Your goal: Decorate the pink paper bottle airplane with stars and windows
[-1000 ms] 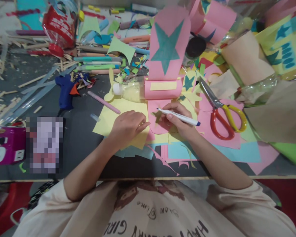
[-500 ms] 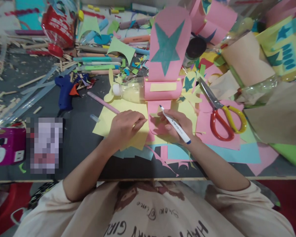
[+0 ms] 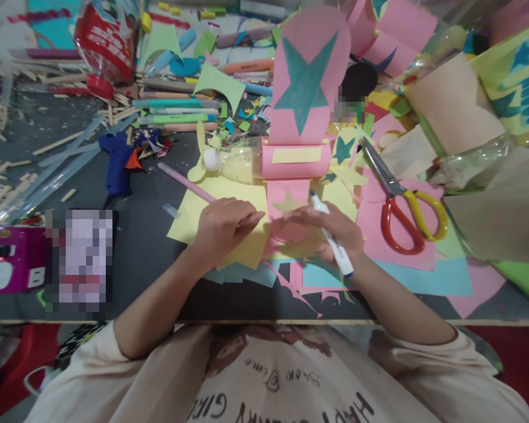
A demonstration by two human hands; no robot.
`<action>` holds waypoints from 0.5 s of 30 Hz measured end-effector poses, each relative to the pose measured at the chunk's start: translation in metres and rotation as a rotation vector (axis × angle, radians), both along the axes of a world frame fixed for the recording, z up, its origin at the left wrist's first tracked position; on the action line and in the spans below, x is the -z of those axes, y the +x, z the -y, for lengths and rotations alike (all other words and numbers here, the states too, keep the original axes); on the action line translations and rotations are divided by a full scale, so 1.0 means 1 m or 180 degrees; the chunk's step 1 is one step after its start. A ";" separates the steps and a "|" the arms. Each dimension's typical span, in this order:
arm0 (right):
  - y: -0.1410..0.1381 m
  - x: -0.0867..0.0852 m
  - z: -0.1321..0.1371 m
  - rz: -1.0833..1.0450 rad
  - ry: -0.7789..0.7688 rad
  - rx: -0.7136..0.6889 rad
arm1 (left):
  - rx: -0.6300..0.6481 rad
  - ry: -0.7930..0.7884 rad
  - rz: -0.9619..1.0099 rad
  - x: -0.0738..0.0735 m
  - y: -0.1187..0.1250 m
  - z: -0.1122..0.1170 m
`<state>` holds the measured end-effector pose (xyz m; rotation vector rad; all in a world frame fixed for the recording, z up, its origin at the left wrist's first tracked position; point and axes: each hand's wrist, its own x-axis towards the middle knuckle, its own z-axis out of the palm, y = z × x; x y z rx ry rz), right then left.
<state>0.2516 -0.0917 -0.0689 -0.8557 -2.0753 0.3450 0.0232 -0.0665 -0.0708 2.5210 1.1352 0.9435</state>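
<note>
In my right hand [image 3: 341,232] is a white marker [image 3: 334,244], its blue tip pointing away from me. The outstretched fingers of that hand reach over a yellow star [image 3: 285,204] on the lower pink paper strip [image 3: 277,188]. My left hand [image 3: 227,229] rests on yellow paper [image 3: 247,197] with its fingers curled; what they hold, if anything, is hidden. A pink pen [image 3: 185,181] runs up to its knuckles. Beyond both hands lies a clear plastic bottle [image 3: 242,161] with a pink paper band and a yellow propeller at its cap. Above the band, pink paper bears a green star [image 3: 303,82].
Scissors [image 3: 394,188] with red and yellow handles lie on the right. On the left are a blue glue gun [image 3: 117,164], a phone [image 3: 81,258] and a purple box [image 3: 15,261]. Markers, sticks and paper scraps cover the back. The table edge [image 3: 247,321] runs before me.
My right hand, with the marker, has moved right and tilted, uncovering the yellow star. My left hand has hardly moved. The view has shifted slightly.
</note>
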 end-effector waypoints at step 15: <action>0.061 0.013 -0.046 -0.1328 -0.1134 0.1188 | 0.0008 -0.0479 0.0028 -0.001 0.000 0.006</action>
